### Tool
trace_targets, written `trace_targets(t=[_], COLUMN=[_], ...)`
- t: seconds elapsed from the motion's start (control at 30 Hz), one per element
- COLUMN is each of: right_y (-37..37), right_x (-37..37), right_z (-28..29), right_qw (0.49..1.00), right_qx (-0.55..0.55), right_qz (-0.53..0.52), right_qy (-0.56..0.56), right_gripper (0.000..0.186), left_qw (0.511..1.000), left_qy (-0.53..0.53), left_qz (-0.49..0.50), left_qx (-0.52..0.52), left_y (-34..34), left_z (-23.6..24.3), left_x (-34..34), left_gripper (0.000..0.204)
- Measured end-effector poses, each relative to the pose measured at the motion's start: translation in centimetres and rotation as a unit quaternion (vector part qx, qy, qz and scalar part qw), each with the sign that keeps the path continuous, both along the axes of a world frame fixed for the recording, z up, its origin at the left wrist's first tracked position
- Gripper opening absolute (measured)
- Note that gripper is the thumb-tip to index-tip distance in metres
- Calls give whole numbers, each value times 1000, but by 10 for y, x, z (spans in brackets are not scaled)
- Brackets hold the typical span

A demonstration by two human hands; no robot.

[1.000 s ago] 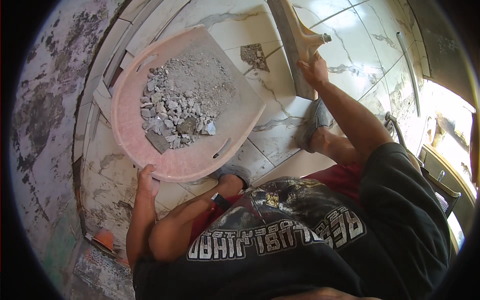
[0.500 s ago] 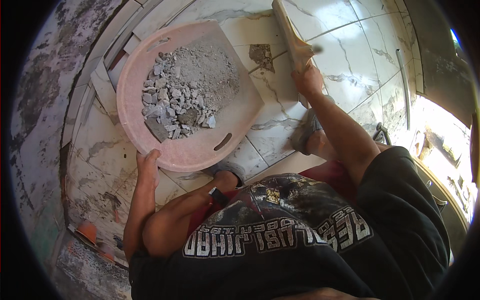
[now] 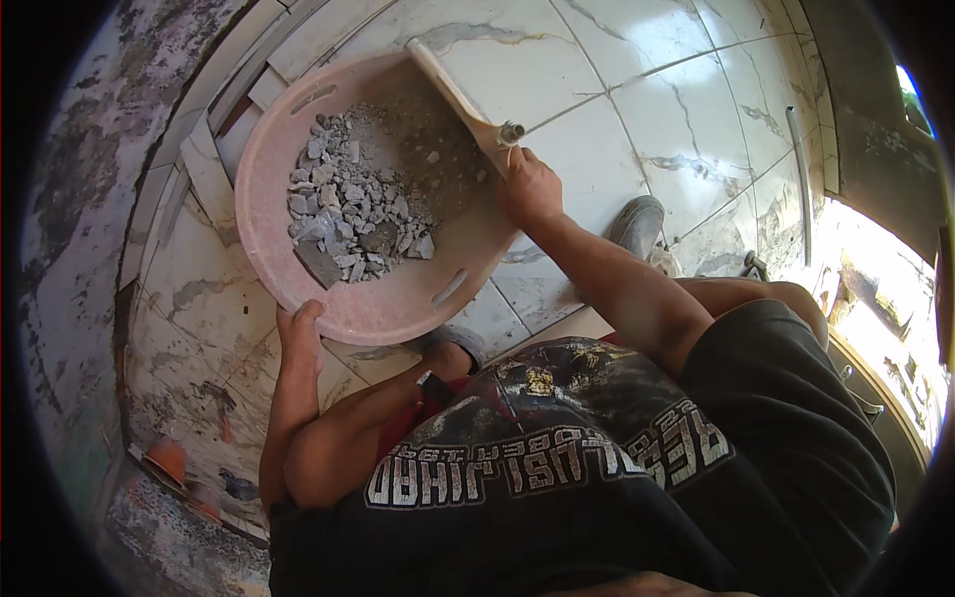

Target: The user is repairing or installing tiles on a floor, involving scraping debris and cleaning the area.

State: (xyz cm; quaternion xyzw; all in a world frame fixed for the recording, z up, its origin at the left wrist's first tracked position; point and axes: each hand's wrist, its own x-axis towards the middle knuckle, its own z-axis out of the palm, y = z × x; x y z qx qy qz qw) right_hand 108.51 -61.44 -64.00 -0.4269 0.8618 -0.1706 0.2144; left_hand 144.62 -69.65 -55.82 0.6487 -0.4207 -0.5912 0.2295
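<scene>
A pink plastic tub (image 3: 261, 234), straight along its right side and with slot handles in its rim, lies on the tiled floor. Grey rubble (image 3: 348, 204) fills its left part; its right part is darker and dusty, with small stones. At the tub's near left rim, my left hand (image 3: 300, 326) is closed on the edge, thumb on top. A long pale bar with a round stub (image 3: 453, 90) lies along the straight side. My right hand (image 3: 532, 184) grips its near end just below the stub. What the bar's underside looks like is hidden.
Marbled white tiles (image 3: 597, 149) surround the tub. Loose tile strips (image 3: 204, 164) lie along the stained wall at left. My grey shoe (image 3: 637, 224) stands right of the tub. An orange object (image 3: 167, 458) sits at lower left; a thin rod (image 3: 799, 179) lies far right.
My right hand has swept the bar leftward over the tiles to the tub's straight side. The brown patch on the floor there no longer shows. My left hand has stayed on the rim.
</scene>
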Motion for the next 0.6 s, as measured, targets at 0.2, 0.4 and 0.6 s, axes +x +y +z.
trace_targets(t=[0.2, 0.4, 0.6], right_y=[15, 5, 2], right_x=[18, -51, -19], right_z=[3, 17, -13], right_qw=[984, 996, 998], right_qx=[-37, -12, -12], right_qz=[167, -83, -28], right_qy=[42, -6, 60], right_gripper=[22, 29, 29], left_qw=[997, 998, 998], left_qy=[53, 22, 7], left_qz=[41, 51, 54], left_qx=[28, 21, 7], left_y=[0, 0, 12], left_z=[-10, -8, -2], left_x=[20, 45, 46], left_gripper=[67, 64, 67])
